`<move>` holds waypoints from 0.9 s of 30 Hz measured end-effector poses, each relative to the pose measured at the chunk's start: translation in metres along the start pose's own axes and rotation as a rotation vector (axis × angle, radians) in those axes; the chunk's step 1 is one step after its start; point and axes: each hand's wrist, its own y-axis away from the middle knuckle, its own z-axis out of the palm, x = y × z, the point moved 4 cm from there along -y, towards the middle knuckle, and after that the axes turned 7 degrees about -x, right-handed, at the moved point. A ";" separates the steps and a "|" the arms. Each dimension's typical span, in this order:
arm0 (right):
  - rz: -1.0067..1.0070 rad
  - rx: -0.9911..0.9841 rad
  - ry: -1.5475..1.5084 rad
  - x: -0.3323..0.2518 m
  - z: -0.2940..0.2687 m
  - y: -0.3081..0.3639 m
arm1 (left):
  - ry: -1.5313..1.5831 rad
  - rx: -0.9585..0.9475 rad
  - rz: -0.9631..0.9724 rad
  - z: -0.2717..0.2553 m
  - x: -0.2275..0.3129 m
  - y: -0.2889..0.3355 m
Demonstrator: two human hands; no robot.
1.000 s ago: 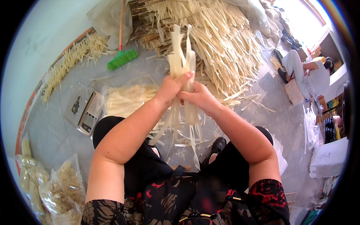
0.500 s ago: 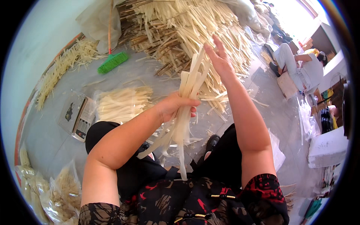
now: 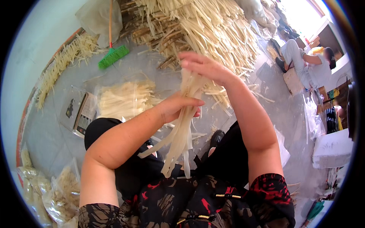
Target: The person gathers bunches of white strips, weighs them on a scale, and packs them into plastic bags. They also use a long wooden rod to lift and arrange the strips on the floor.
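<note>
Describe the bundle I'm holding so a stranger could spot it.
Find the big heap of long, flat cream strips at the picture's top. Below it, your left hand grips a loose bundle of pale, ribbon-like strips. Unlike the heap, this bundle is held in mid-air.

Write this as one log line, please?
left hand: gripping pale strips | right hand: at their top | nearby: green broom, strip pile

The person sitting here wears a black short-sleeved blouse (image 3: 163, 205), splashed with brushy tan-grey strokes and streaks of bright red. I notice slim gold-coloured toggles (image 3: 229, 196) set on dark knotted loops across the front. The right sleeve (image 3: 272, 194) carries the boldest red; the left sleeve (image 3: 98, 214) looks browner. Below come plain black trousers (image 3: 226, 152) and shiny black shoes (image 3: 217, 136).
</note>
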 end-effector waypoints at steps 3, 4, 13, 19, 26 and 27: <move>-0.034 0.103 0.067 -0.012 0.007 -0.002 | -0.087 -0.029 0.001 0.008 0.000 0.006; -0.054 0.193 0.122 -0.022 0.008 -0.002 | -0.117 0.010 0.031 -0.002 0.003 0.007; 0.399 0.136 0.494 0.151 -0.003 -0.012 | -0.236 0.676 1.018 -0.119 0.184 0.145; 0.995 -1.094 0.025 0.325 0.245 0.068 | -0.123 0.870 1.058 -0.168 0.192 0.241; 0.825 -0.275 -0.188 0.419 0.203 0.001 | -0.173 0.974 0.814 -0.170 0.159 0.173; 0.822 -0.167 -0.319 0.416 0.170 -0.008 | -0.163 0.967 0.795 -0.172 0.159 0.163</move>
